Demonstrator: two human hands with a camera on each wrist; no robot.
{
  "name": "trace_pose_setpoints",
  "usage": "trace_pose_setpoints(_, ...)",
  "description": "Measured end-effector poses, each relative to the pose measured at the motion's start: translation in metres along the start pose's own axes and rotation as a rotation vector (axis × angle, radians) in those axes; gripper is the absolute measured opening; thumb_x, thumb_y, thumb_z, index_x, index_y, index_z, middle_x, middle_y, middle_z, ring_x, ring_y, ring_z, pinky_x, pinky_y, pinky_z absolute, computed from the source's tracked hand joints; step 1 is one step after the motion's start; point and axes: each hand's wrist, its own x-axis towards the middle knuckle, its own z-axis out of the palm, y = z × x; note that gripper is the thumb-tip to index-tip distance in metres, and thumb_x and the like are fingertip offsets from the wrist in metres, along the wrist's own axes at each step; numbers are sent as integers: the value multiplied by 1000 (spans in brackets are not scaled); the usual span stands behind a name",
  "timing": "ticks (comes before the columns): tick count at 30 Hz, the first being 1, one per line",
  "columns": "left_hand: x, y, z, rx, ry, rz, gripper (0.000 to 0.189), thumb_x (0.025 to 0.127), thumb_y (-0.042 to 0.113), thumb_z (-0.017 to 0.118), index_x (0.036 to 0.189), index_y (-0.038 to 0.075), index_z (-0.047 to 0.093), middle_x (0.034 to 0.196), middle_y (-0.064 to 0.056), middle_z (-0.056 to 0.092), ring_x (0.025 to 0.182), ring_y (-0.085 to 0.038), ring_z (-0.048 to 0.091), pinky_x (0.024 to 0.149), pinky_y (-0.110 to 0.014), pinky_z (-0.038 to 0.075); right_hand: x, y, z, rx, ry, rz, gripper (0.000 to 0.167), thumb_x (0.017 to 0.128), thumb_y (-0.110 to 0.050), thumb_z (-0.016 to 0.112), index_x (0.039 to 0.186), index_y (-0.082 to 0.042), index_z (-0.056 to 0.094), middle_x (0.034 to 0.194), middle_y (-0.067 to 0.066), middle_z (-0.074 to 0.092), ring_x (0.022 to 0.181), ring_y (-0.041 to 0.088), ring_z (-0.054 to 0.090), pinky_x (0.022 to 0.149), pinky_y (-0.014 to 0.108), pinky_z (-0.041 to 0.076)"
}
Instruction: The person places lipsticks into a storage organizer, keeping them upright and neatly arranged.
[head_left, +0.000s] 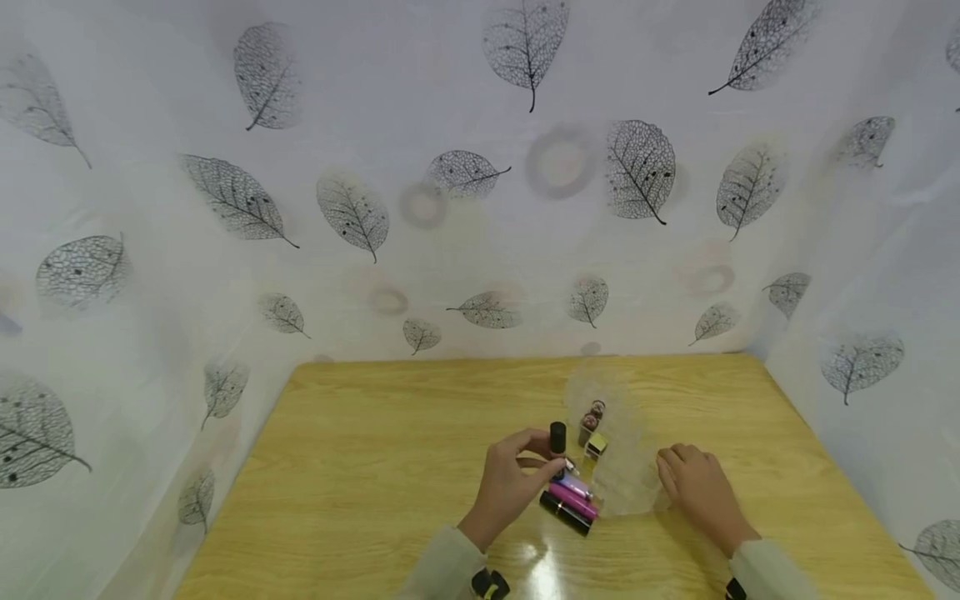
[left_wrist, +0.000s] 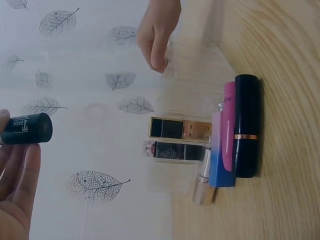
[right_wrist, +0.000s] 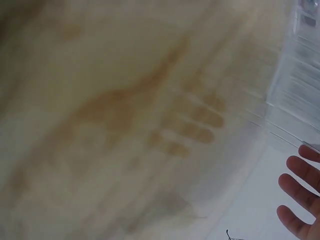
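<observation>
My left hand (head_left: 506, 483) pinches a dark lipstick tube (head_left: 558, 437) upright between thumb and fingers; in the left wrist view its side bears pale lettering. On the table stands a clear plastic organizer (head_left: 626, 475), with several cosmetic tubes in it, among them a black-and-gold lipstick (left_wrist: 167, 128) and a black one with a patterned end (left_wrist: 175, 151). My right hand (head_left: 699, 492) is at the organizer's right side, fingertips at its edge; the right wrist view shows those fingers (right_wrist: 300, 172) spread and fairly straight. Whether they press on it is hard to tell.
Along the organizer's near left side lie a black tube with a gold band (left_wrist: 246, 155), a pink tube (left_wrist: 229, 125), a blue-lavender one (left_wrist: 221, 167) and a small gold one (left_wrist: 204, 192). Leaf-printed white sheeting (head_left: 450, 250) surrounds the wooden table (head_left: 375, 450).
</observation>
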Motion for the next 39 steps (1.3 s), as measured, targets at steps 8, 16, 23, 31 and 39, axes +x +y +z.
trace_pose_setpoints(8, 11, -20, 10, -7, 10, 15, 19, 82, 5, 70, 101, 5, 65, 93, -12, 69, 85, -17, 66, 73, -19, 56, -1, -2, 1, -1, -80, 60, 17, 88, -13, 59, 97, -2, 67, 90, 11, 67, 86, 30, 63, 77, 50, 49)
trace_pose_setpoints(16, 45, -48, 30, 56, 25, 33, 21, 81, 9, 72, 101, 10, 64, 90, -4, 67, 82, -7, 64, 70, -15, 54, 0, -1, 2, -7, -113, 64, 19, 89, -14, 56, 99, -2, 66, 89, 12, 67, 84, 30, 63, 77, 50, 49)
trace_pose_setpoints(23, 79, -45, 52, 89, -39, -16, 25, 84, 13, 70, 106, 11, 62, 91, -2, 67, 81, -4, 62, 70, -13, 53, -2, -1, 1, 13, -95, 58, 15, 89, -12, 57, 96, -3, 65, 84, 10, 66, 80, 28, 62, 76, 50, 50)
trace_pose_setpoints(31, 113, -53, 76, 189, -103, 18, 23, 86, 16, 68, 108, 11, 60, 92, -3, 66, 78, -2, 61, 67, -11, 51, -3, -1, 2, 19, -84, 50, 13, 89, -12, 57, 95, -4, 65, 81, 8, 65, 79, 26, 62, 75, 49, 50)
trace_pose_setpoints(39, 126, -72, 101, 371, -128, 48, 19, 85, 20, 70, 101, 14, 61, 89, 1, 67, 71, 1, 58, 64, -12, 48, -2, -1, -1, 13, -96, 61, 12, 89, -12, 58, 94, -4, 65, 81, 7, 65, 79, 25, 61, 75, 48, 50)
